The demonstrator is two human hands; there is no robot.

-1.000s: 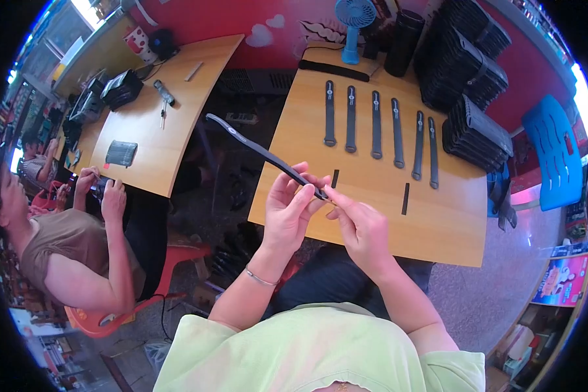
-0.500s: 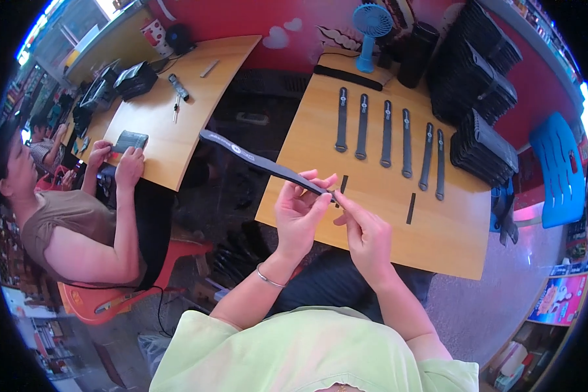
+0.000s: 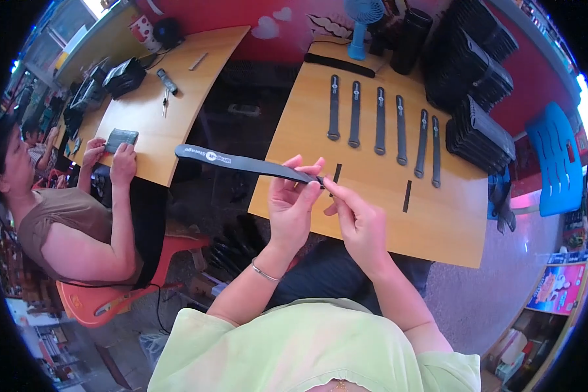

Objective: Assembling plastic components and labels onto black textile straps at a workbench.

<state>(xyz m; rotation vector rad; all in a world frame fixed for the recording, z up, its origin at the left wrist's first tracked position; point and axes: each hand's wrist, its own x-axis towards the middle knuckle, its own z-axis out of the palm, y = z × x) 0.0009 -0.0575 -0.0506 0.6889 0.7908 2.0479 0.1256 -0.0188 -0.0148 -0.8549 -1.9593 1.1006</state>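
A long black strap with pale printing reaches out to the left from between my hands, above the near edge of the table. My left hand pinches it close to its right end. The thumb and forefinger of my right hand close on that same end, where the fingers hide the details. Beyond my hands, several similar straps lie side by side on the wooden table, each with a ring-shaped end toward me. Two short dark strips rest nearer to me on the tabletop.
Tall stacks of black straps stand at the table's right edge, beside a blue chair. A blue fan and a dark cylinder stand at the back. On the left, a seated person works at another table.
The held strap has swung to a flatter angle and its printed face now shows more. Both hands stay pinched at its right end. The whole view has shifted slightly.
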